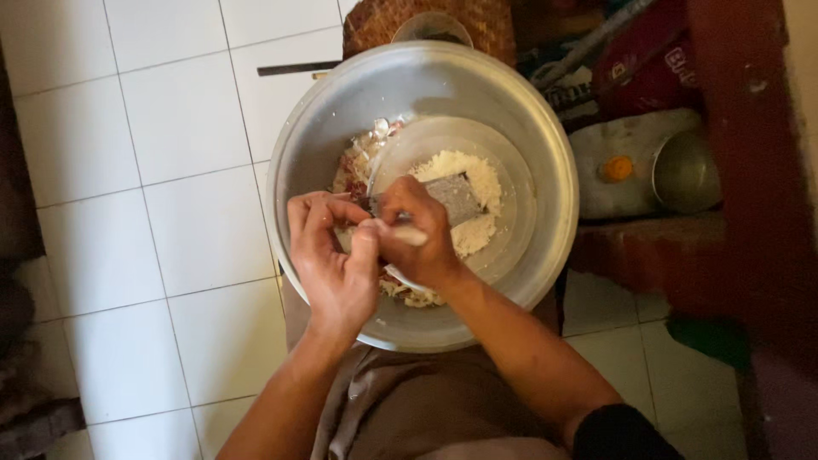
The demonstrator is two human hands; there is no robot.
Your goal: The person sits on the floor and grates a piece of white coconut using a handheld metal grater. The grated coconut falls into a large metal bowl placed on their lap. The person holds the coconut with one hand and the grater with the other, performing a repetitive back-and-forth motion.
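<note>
Head view: both hands work over a big metal bowl [545, 170] on the person's lap. Right hand [422, 234] is curled tight around a small pale piece [411, 236], fingers closed on it, pressing it at the near end of a flat grey grater [456, 198]. Left hand [332, 255] sits just beside and touching the right, fingers half bent, thumb and forefinger pinching toward the same pale piece; whether it truly grips it, cannot tell. Just beyond the right hand lies a heap of white shavings [477, 175] on a clear lid [511, 204] inside the bowl. Reddish-white scraps [358, 166] lie beyond the left hand. White tiled floor [170, 213] spreads left of the left hand. An orange bit [618, 169] lies well right of the hands.
</note>
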